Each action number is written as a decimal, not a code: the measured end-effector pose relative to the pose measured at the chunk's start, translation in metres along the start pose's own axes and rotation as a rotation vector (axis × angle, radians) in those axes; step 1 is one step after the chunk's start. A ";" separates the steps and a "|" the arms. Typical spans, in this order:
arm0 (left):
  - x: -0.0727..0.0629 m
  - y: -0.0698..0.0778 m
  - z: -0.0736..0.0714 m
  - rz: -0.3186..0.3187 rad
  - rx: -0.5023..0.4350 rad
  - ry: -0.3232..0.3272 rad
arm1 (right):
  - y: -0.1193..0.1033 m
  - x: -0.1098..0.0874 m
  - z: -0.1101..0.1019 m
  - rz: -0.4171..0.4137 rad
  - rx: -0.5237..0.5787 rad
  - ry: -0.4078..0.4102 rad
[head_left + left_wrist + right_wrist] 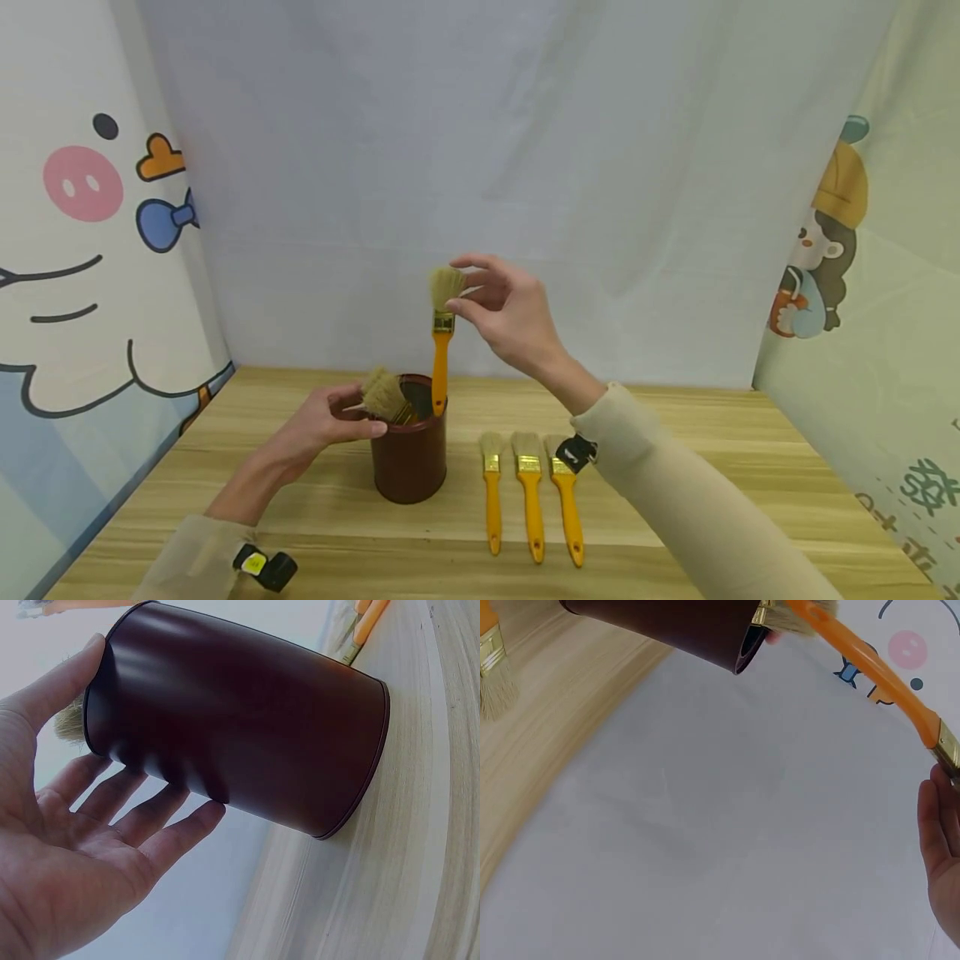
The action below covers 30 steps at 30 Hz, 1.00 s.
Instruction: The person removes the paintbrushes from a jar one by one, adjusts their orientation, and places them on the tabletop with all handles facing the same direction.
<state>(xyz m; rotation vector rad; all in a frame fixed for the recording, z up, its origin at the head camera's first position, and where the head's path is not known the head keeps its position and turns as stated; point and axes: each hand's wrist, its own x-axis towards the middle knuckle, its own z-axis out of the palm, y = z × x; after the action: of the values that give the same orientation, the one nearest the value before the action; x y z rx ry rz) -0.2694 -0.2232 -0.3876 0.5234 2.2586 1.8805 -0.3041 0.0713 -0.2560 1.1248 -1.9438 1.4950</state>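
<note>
A dark brown can [409, 467] stands on the wooden table, with a bristle-up paintbrush [384, 394] leaning out over its rim on the left. My left hand [321, 423] holds the can near the top; in the left wrist view its thumb lies at the rim and its fingers [154, 814] along the side. With my right hand [512, 310] I pinch another paintbrush [440, 358] around its metal band and lower bristles. That brush hangs upright, bristles up, its orange handle tip overlapping the can's right rim in the head view. The right wrist view shows its orange handle [877, 671] too.
Right of the can, three paintbrushes lie in a row with bristles away from me: a narrow one [492, 500], a wider one [531, 500] and another [568, 508] partly behind my right wrist strap. A pale curtain [480, 167] hangs behind the table [675, 500].
</note>
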 end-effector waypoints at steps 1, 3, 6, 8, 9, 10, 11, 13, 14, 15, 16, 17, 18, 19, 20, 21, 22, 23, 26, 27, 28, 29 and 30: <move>0.000 0.000 0.000 -0.001 0.001 0.000 | -0.001 0.000 -0.002 0.001 -0.006 -0.001; 0.000 0.000 0.000 0.000 0.000 0.000 | -0.002 0.000 -0.006 0.009 -0.006 -0.001; 0.000 -0.001 -0.001 0.002 0.000 0.000 | -0.001 -0.001 -0.011 0.020 0.002 -0.003; 0.000 -0.001 -0.001 0.003 -0.001 -0.002 | 0.000 -0.004 -0.014 0.028 0.005 -0.004; 0.000 -0.001 -0.001 0.002 0.001 -0.003 | 0.000 -0.006 -0.016 0.032 0.005 -0.005; 0.000 -0.001 -0.001 0.001 0.003 -0.003 | 0.001 -0.008 -0.017 0.038 0.004 -0.006; -0.001 -0.001 -0.001 -0.001 0.007 -0.002 | 0.002 -0.010 -0.019 0.043 0.002 -0.008; -0.001 -0.001 -0.002 -0.005 0.009 -0.002 | 0.005 -0.016 -0.021 0.057 -0.005 -0.012; -0.001 0.000 -0.001 -0.007 0.010 -0.002 | 0.006 -0.019 -0.022 0.066 -0.007 -0.013; -0.001 0.000 -0.001 -0.008 0.011 -0.001 | 0.007 -0.022 -0.024 0.075 -0.012 -0.015; -0.001 0.000 -0.001 -0.009 0.012 0.000 | 0.009 -0.026 -0.025 0.087 -0.016 -0.016; -0.001 0.000 -0.001 -0.010 0.013 0.000 | 0.011 -0.029 -0.026 0.096 -0.019 -0.017; -0.001 0.001 -0.001 -0.009 0.013 0.000 | 0.013 -0.033 -0.027 0.107 -0.020 -0.018; -0.001 0.001 -0.001 -0.010 0.014 0.000 | 0.015 -0.037 -0.028 0.118 -0.022 -0.018; -0.001 0.001 -0.001 -0.010 0.015 0.001 | 0.018 -0.041 -0.029 0.129 -0.028 -0.019; -0.001 0.001 -0.001 -0.010 0.017 0.002 | 0.021 -0.045 -0.031 0.140 -0.033 -0.019; -0.001 0.001 -0.001 -0.010 0.018 0.004 | 0.023 -0.048 -0.032 0.152 -0.036 -0.018; -0.001 0.001 -0.001 -0.010 0.018 0.004 | 0.025 -0.053 -0.034 0.164 -0.042 -0.018; -0.001 0.000 0.000 -0.009 0.018 0.009 | 0.031 -0.064 -0.038 0.206 -0.055 -0.018; -0.001 0.000 0.000 -0.008 0.018 0.010 | 0.033 -0.067 -0.039 0.218 -0.055 -0.019; -0.001 0.000 0.000 -0.007 0.018 0.010 | 0.035 -0.071 -0.041 0.233 -0.057 -0.021; -0.001 0.000 0.000 -0.005 0.019 0.010 | 0.037 -0.074 -0.043 0.247 -0.061 -0.024; -0.001 -0.001 0.000 -0.003 0.019 0.009 | 0.038 -0.077 -0.044 0.260 -0.062 -0.026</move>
<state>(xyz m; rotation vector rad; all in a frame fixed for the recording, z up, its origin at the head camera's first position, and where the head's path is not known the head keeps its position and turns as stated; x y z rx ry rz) -0.2688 -0.2240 -0.3882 0.5149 2.2833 1.8651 -0.2962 0.1419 -0.3220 0.8960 -2.2065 1.5416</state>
